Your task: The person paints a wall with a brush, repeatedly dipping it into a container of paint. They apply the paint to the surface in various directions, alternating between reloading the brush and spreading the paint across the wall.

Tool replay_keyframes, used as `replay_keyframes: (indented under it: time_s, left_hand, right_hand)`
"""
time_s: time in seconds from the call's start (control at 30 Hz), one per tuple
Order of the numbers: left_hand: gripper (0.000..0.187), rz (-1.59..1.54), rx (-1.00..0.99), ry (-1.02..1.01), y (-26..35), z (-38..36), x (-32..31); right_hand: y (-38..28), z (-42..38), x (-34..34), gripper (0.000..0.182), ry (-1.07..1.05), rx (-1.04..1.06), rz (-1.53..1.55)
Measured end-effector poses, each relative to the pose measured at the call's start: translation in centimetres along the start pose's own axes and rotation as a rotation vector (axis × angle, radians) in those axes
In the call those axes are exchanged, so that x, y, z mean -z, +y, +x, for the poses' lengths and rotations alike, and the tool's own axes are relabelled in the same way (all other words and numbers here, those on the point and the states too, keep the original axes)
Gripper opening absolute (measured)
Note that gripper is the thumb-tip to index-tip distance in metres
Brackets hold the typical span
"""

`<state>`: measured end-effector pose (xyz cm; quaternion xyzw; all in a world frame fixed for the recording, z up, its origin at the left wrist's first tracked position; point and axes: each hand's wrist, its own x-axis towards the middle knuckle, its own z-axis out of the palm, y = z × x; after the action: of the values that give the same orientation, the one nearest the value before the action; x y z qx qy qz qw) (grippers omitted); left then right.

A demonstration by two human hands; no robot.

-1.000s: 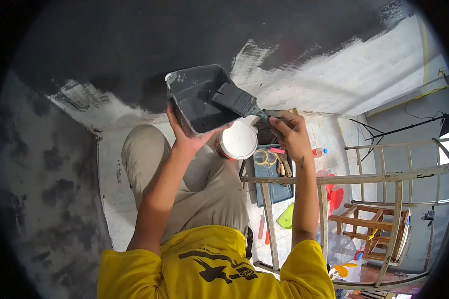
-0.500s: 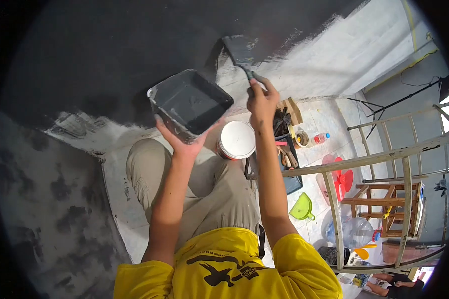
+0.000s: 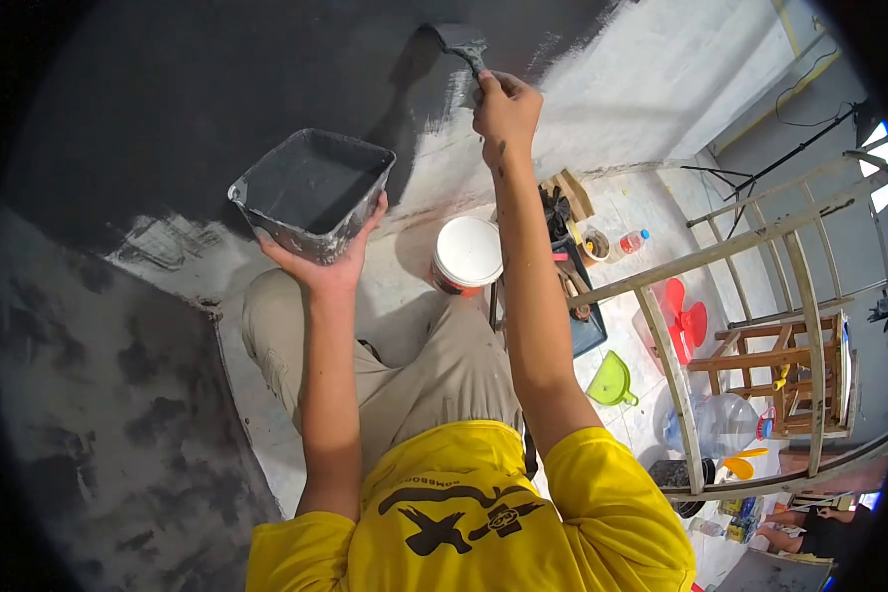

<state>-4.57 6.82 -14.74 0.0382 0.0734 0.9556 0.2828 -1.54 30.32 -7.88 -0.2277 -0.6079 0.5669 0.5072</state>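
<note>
My left hand (image 3: 326,259) supports a square paint container (image 3: 311,237) from below, fingers and thumb spread against its sides. Dark grey paint (image 3: 316,183) lies inside, and smears coat its rim. In my right hand (image 3: 508,111), the fingers wrap round the handle of a paintbrush (image 3: 461,44). Its bristles are against the dark painted part of the wall (image 3: 217,89), above the ragged edge where grey meets white. The bristle tips blend into the dark paint.
A white-lidded bucket (image 3: 468,252) stands by my knees. Right of my right arm are a blue tray (image 3: 590,333) with tools, a bottle (image 3: 633,241), a green dustpan (image 3: 612,380) and a metal ladder-like frame (image 3: 705,259). Farther back are a wooden stool (image 3: 760,360) and a seated person (image 3: 819,530).
My right hand and the paintbrush have moved up the wall. The paint container in my left hand has shifted left and tilted differently.
</note>
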Motion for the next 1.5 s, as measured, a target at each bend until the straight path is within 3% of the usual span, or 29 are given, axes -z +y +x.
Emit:
replay_keyframes:
  time_s: [0.07,0.2,0.23,0.3,0.33,0.4,0.5,0.57,0.63,0.7,0.77,0.83,0.9,1.0,1.13,1.17,1.2,1.33,1.37,1.47,1.5]
  left_hand:
    - [0.092,-0.01,-0.003,-0.013,0.2,-0.9,-0.4]
    - [0.085,0.109,-0.014,0.067,0.6,-3.4,-3.0]
    - [0.083,0.148,-0.04,0.092,0.5,-4.3,-3.8]
    - [0.083,0.105,0.006,-0.06,0.8,-4.7,-2.5]
    - [0.083,0.084,0.033,-0.13,0.9,-5.0,-2.0]
    - [0.082,0.119,0.015,-0.084,0.9,-6.0,-2.4]
    - [0.082,0.118,-0.003,0.055,1.1,-7.4,-4.1]
    - [0.084,0.053,0.0,0.112,2.0,-7.2,-4.6]
    - [0.085,0.051,-0.014,-0.015,3.3,-6.7,-4.8]
    - [0.086,-0.012,-0.017,-0.058,4.2,-6.6,-5.8]
    - [0.085,0.083,-0.094,-0.103,4.9,-6.2,-8.2]
    - [0.082,0.147,-0.124,-0.152,5.7,-5.7,-9.7]
    - [0.079,0.178,-0.144,-0.144,5.9,-5.1,-11.2]
    - [0.073,0.126,-0.122,-0.171,6.4,-3.8,-11.0]
    - [0.08,0.095,-0.075,-0.175,6.1,-2.6,-7.9]
    - [0.082,0.108,-0.069,-0.161,5.9,-2.7,-7.4]
    - [0.083,0.122,-0.063,-0.149,5.9,-2.7,-7.0]
    - [0.088,0.121,-0.047,-0.261,6.7,-1.8,-5.4]
    - [0.088,0.097,-0.032,-0.252,6.8,-1.5,-5.2]
    - [0.089,0.072,-0.031,-0.188,7.1,-1.2,-5.6]
    - [0.09,0.096,-0.059,-0.143,7.2,-1.1,-5.9]
  right_hand:
    - [0.1,-0.4,0.8,0.023,-0.01,-0.066,0.029]
    - [15.8,-2.9,3.3,0.025,0.08,0.187,-0.492]
    - [19.9,-4.3,3.9,0.026,0.04,-0.036,-0.469]
    - [28.1,-6.1,4.6,0.029,0.015,-0.235,-0.392]
    - [26.7,-6.4,4.0,0.029,0.004,-0.28,-0.422]
    - [19.7,-6.8,3.0,0.03,-0.018,-0.375,-0.491]
    - [10.6,-3.3,0.4,0.034,-0.037,-0.13,-0.447]
    - [4.4,-1.8,-0.8,0.035,0.058,0.137,-0.384]
    - [2.3,-1.0,-0.8,0.032,0.039,0.143,-0.221]
    - [4.3,-0.9,-0.4,0.03,0.05,0.182,-0.126]
    - [9.6,-2.8,0.8,0.03,0.053,0.207,-0.354]
    - [19.0,-5.9,1.8,0.031,-0.068,0.024,-0.513]
    - [24.1,-9.3,3.0,0.031,-0.103,-0.184,-0.503]
    - [23.1,-9.0,1.9,0.03,-0.095,-0.353,-0.463]
    - [14.4,-1.6,-2.2,0.033,0.156,-0.025,-0.255]
    - [6.5,-1.1,-1.7,0.031,0.097,0.089,-0.2]
    - [2.8,0.1,-1.8,0.03,0.037,0.094,-0.042]
    - [-1.3,0.9,-1.0,0.03,-0.178,-0.009,0.348]
    - [2.2,1.0,-0.9,0.031,-0.171,0.073,0.237]
    - [13.1,-3.5,0.3,0.031,-0.157,-0.163,-0.019]
    - [17.8,-5.8,1.0,0.032,-0.148,-0.147,-0.226]
